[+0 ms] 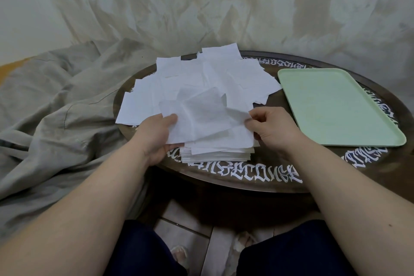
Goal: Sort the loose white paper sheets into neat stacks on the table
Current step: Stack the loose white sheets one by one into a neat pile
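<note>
A loose heap of white paper sheets (pixel 201 78) covers the far left half of the round dark table (pixel 257 170). Near the table's front edge lies a squared stack of white sheets (pixel 215 154). Above that stack I hold a few thin sheets (pixel 201 116) between both hands. My left hand (pixel 156 136) grips their left edge, thumb on top. My right hand (pixel 273 127) pinches their right corner, which curls upward.
A pale green tray (pixel 336 107) lies on the right side of the table. White lettering runs round the table's rim. Crumpled grey cloth (pixel 56 107) lies to the left and a draped sheet hangs behind. My knees and tiled floor show below.
</note>
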The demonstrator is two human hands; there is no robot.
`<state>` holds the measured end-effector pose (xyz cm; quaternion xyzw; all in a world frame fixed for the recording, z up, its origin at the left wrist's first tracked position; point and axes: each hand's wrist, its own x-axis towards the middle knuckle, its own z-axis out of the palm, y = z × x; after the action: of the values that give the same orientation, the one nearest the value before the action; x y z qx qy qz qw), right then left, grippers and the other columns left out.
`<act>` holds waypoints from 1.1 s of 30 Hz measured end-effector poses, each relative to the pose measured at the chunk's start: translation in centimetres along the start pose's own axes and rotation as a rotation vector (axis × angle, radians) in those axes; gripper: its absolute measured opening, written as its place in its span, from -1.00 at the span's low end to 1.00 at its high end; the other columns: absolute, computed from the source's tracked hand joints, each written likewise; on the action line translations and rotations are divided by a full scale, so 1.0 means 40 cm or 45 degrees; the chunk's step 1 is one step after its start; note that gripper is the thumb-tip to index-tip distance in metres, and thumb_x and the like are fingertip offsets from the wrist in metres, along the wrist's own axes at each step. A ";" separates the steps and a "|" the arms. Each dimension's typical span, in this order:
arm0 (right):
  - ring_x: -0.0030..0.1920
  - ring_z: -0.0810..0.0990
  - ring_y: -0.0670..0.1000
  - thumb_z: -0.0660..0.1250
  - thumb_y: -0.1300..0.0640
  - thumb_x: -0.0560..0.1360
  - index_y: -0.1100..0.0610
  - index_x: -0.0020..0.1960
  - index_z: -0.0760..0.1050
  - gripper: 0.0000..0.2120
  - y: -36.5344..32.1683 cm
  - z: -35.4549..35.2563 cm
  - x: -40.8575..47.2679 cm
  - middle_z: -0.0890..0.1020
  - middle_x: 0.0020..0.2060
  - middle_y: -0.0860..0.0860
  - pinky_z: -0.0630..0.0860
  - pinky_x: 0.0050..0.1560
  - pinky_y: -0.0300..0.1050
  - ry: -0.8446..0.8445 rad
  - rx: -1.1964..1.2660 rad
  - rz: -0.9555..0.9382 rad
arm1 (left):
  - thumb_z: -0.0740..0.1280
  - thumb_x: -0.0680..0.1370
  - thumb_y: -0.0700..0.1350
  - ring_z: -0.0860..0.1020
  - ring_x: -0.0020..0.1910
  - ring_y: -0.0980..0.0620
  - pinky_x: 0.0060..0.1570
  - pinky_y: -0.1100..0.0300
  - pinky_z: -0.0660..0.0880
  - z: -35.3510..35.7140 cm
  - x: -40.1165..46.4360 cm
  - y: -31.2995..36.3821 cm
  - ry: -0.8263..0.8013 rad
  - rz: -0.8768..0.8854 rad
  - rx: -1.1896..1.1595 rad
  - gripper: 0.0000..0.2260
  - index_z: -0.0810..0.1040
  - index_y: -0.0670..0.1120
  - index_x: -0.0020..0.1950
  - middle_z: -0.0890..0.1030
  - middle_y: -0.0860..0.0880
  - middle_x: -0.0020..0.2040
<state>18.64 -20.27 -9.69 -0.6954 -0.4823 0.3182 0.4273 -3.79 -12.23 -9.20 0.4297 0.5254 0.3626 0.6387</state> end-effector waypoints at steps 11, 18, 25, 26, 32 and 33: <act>-0.24 0.56 0.03 0.29 0.25 0.49 0.21 -0.16 0.63 -0.85 0.005 -0.007 -0.005 0.66 -0.16 0.20 0.52 -0.16 -0.03 0.129 0.150 0.027 | 0.37 0.45 -0.17 0.63 0.01 -0.15 0.13 -0.14 0.54 -0.001 0.004 0.003 0.121 0.269 0.291 -0.97 0.60 -0.07 -0.18 0.67 -0.10 -0.05; -0.41 0.47 0.00 0.37 0.25 0.44 0.16 -0.29 0.63 -0.85 -0.010 -0.036 0.001 0.55 -0.44 0.04 0.50 -0.31 0.06 0.334 0.364 -0.087 | 0.28 0.51 -0.32 0.63 -0.30 -0.02 -0.38 0.21 0.55 -0.051 0.017 0.016 0.221 0.161 0.065 -0.87 0.55 -0.12 -0.12 0.64 -0.09 -0.19; -0.49 0.43 -0.11 0.30 0.32 0.51 0.13 -0.19 0.60 -0.82 -0.054 -0.032 -0.005 0.57 -0.50 -0.08 0.39 -0.42 -0.29 0.368 0.553 -0.176 | 0.32 0.50 -0.36 0.64 -0.03 -0.16 0.08 -0.01 0.55 -0.026 -0.010 -0.002 -0.134 0.003 0.335 -0.86 0.60 -0.22 0.02 0.67 -0.18 0.00; -0.46 0.46 -0.13 0.30 0.33 0.51 0.13 -0.13 0.62 -0.83 -0.047 -0.021 -0.009 0.60 -0.45 -0.08 0.42 -0.38 -0.32 0.282 0.424 -0.166 | 0.34 0.50 -0.34 0.64 -0.01 -0.16 0.10 -0.03 0.55 -0.016 -0.008 -0.001 -0.137 0.017 0.362 -0.86 0.60 -0.21 0.02 0.68 -0.18 0.00; -0.34 0.54 -0.09 0.23 0.26 0.53 0.19 -0.12 0.65 -0.79 0.000 -0.006 -0.017 0.62 -0.29 0.03 0.43 -0.29 -0.22 -0.002 0.294 0.155 | 0.32 0.54 -0.27 0.61 -0.16 -0.19 -0.18 0.01 0.55 -0.017 0.009 -0.006 0.001 0.031 0.490 -0.87 0.60 -0.30 0.01 0.66 -0.24 -0.06; -0.34 0.57 -0.05 0.27 0.22 0.52 0.19 -0.16 0.64 -0.81 0.003 -0.006 -0.015 0.63 -0.28 0.05 0.46 -0.25 -0.17 0.036 0.335 0.163 | 0.32 0.54 -0.28 0.62 -0.14 -0.20 -0.11 -0.03 0.57 -0.024 0.011 -0.007 0.018 0.028 0.478 -0.89 0.60 -0.30 0.00 0.67 -0.25 -0.06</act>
<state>18.69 -20.93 -9.66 -0.6673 -0.3850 0.3953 0.5002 -4.63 -11.76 -9.70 0.5444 0.5836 0.2683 0.5394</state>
